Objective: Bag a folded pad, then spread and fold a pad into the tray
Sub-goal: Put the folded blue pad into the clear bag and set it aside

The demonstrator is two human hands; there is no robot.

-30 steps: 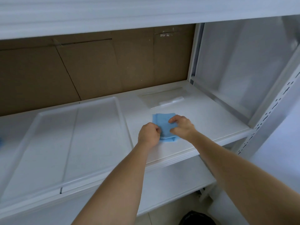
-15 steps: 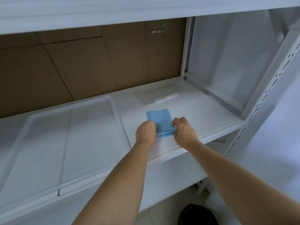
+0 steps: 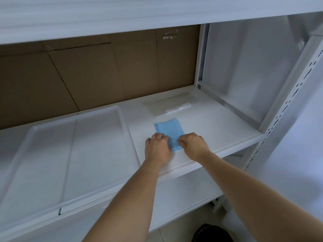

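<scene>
I cannot see the fingertips of the left hand (image 3: 158, 148); they curl down on the near left edge of the blue folded pad (image 3: 169, 131), and the knuckles hide that corner. The right hand (image 3: 193, 144) pinches the near right edge, fingers bent. The pad lies flat on the white shelf (image 3: 218, 130), close to its front edge. At 12 o'clock from the pad a clear bag (image 3: 168, 106) lies flat, hard to make out against the white. At 9 o'clock the big white tray (image 3: 125, 130) sits just beside, its left part cut off. Toward 3 o'clock the shelf is free up to the side wall (image 3: 244, 67).
</scene>
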